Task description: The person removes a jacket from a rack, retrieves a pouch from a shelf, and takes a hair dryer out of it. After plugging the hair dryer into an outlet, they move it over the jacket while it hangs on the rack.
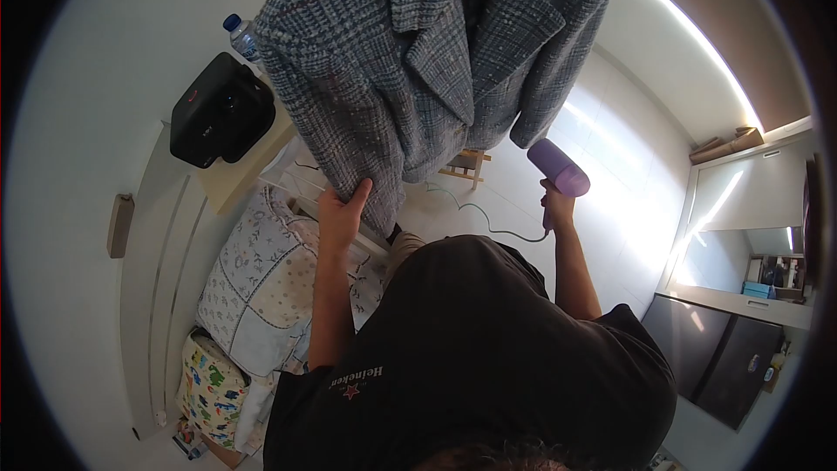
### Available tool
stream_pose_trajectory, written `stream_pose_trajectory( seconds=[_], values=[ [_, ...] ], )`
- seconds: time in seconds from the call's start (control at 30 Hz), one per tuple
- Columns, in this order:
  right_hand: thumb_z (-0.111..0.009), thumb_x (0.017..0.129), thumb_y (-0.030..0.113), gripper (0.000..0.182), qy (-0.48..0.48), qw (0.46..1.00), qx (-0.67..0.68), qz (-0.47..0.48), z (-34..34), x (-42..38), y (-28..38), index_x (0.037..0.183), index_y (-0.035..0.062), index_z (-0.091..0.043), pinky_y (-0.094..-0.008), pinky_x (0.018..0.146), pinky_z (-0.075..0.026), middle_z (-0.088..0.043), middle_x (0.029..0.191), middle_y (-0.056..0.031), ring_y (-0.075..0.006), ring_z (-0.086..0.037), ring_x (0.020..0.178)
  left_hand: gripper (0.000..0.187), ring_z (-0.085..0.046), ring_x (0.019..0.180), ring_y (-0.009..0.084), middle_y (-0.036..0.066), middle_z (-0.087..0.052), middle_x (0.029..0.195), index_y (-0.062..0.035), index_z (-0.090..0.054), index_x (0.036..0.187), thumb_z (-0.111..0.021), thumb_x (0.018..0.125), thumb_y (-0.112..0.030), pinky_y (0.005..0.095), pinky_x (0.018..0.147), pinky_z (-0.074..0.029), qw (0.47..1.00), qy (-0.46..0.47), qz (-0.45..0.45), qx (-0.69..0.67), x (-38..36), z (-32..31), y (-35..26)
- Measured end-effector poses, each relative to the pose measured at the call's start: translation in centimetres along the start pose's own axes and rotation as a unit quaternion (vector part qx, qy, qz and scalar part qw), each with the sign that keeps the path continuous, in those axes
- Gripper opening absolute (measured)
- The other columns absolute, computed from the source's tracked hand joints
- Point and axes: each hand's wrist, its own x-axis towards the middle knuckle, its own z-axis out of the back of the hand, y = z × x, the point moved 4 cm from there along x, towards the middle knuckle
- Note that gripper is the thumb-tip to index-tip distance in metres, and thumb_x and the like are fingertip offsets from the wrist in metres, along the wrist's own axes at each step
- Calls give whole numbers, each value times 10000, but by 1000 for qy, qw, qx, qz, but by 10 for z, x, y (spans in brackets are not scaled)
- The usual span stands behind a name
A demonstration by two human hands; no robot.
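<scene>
A grey-blue tweed jacket [436, 61] hangs in front of me, its lapels facing me and part of a hanger showing at the collar. My left hand [344, 209] pinches the lower end of the sleeve on the left side, thumb on top of the cloth. On the right, my right hand [558, 201] is wrapped round the handle of a purple hair dryer [558, 167]. The dryer's wide barrel is tilted, with one end close to the other sleeve's cuff but apart from it. A cord runs from the handle toward the left.
A black case [222, 111] and a water bottle [242, 37] are at the upper left. Patterned bedding [261, 270] lies on the left below them. A small wooden stool [466, 167] stands beneath the jacket. Cabinets with dark doors [724, 353] are on the right.
</scene>
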Motion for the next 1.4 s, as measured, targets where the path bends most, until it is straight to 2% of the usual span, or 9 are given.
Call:
stream_pose_trajectory(
  seconds=[0.23, 0.8, 1.03, 1.07, 1.1, 1.17, 1.23, 1.27, 1.4],
  values=[
    [-689, 836, 164, 170, -12, 998, 47, 35, 9, -3, 43, 821, 21, -599, -333, 496, -429, -559, 614, -61, -179, -558, 526, 237, -621, 857, 115, 66, -693, 998, 70, -656, 1052, -698, 920, -122, 269, 760, -490, 1000, -4, 22, -3, -2, -1, -2],
    [-728, 851, 101, 89, 5, 892, 207, 401, 57, -52, 308, 856, 23, -684, -265, 507, -434, -619, 653, -47, -125, -571, 550, 240, -642, 926, 144, 94, -696, 1068, 74, -666, 1074, -690, 929, -115, 275, 820, -496, 999, -13, 34, 20, -7, -3, -7],
    [-694, 864, 95, 94, -7, 878, 91, 471, 25, -73, 295, 871, 6, -663, -262, 501, -457, -621, 668, -50, -124, -584, 558, 223, -620, 853, 114, 65, -699, 994, 76, -668, 1044, -695, 926, -111, 256, 759, -485, 1000, -19, 11, 0, -6, 0, -1],
    [-661, 902, 135, 127, 41, 904, 97, 415, 19, -73, 280, 863, 14, -660, -261, 499, -459, -614, 656, -39, -113, -577, 558, 219, -618, 850, 112, 63, -698, 992, 74, -669, 1041, -696, 925, -110, 255, 756, -484, 1000, -19, 11, -1, -6, 0, -1],
    [-632, 934, 174, 176, -61, 812, -31, 579, 9, -50, 249, 863, 16, -661, -263, 496, -465, -608, 646, -29, -109, -583, 563, 219, -618, 850, 112, 63, -698, 992, 74, -669, 1041, -696, 925, -110, 255, 756, -484, 1000, -21, 10, -1, -6, -1, -2],
    [-608, 960, 202, 203, -56, 742, -124, 656, -11, -60, 227, 879, 25, -666, -266, 498, -472, -609, 648, -21, -104, -591, 571, 213, -614, 845, 106, 56, -696, 985, 70, -671, 1035, -693, 927, -111, 254, 745, -483, 999, -24, 21, 3, -7, -1, -2],
    [-633, 951, 196, 178, 15, 774, -107, 624, -28, -73, 213, 898, 29, -669, -268, 505, -476, -618, 663, -25, -103, -597, 577, 212, -614, 839, 104, 53, -696, 976, 69, -673, 1030, -692, 928, -116, 254, 738, -482, 1000, -21, 22, -5, -7, -3, -1],
    [-682, 925, 187, 153, 104, 872, 2, 477, -37, -79, 200, 916, 34, -670, -266, 505, -475, -617, 671, -21, -101, -596, 578, 211, -614, 834, 102, 51, -696, 966, 68, -674, 1024, -692, 929, -120, 253, 731, -482, 1000, -15, 23, -13, -6, -3, 1],
    [-751, 879, 176, 164, 229, 927, 50, 293, -70, -100, 168, 914, 42, -665, -260, 502, -466, -596, 662, -5, -95, -577, 566, 226, -620, 813, 102, 47, -699, 946, 62, -679, 1009, -709, 918, -142, 263, 715, -487, 999, -12, 48, 17, -8, -1, 20]
  ],
)
